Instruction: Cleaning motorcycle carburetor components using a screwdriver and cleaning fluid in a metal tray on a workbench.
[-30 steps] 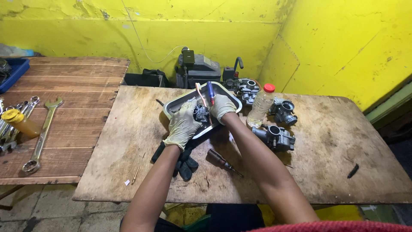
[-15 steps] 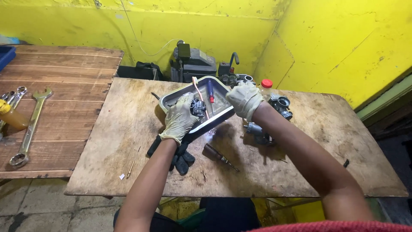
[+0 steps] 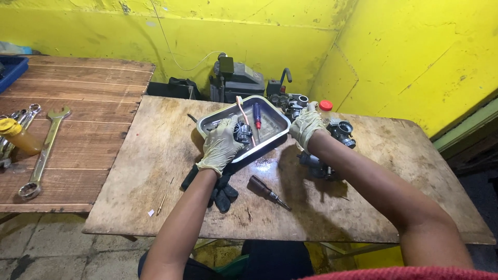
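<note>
Head view: a gloved left hand rests curled on a dark carburettor part inside a metal tray near the desk's far edge. The gloved right hand, just right of the tray, closes its grip around a clear plastic bottle with a red cap. A screwdriver lies mid-desk.

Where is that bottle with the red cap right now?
The clear bottle with the red cap stands at the back of the wooden table, just beyond the gloved right hand, between the metal tray and a carburetor.
</note>
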